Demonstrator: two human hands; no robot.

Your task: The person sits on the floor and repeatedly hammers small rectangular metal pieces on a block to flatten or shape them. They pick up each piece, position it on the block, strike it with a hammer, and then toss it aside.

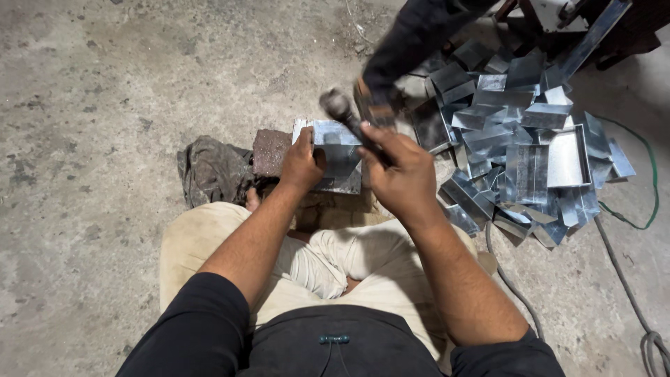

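Centre of frame: a folded sheet-metal piece [338, 150] rests on a block [271, 151] on the floor. We see the left hand [301, 162] pressing it flat, fingers closed over its near edge; the right hand [399, 171] holds a hammer [347, 115] in a full grip, raised and blurred. We judge the thumb at risk should the piece slide. Cut pieces [520, 150] heap at upper right.
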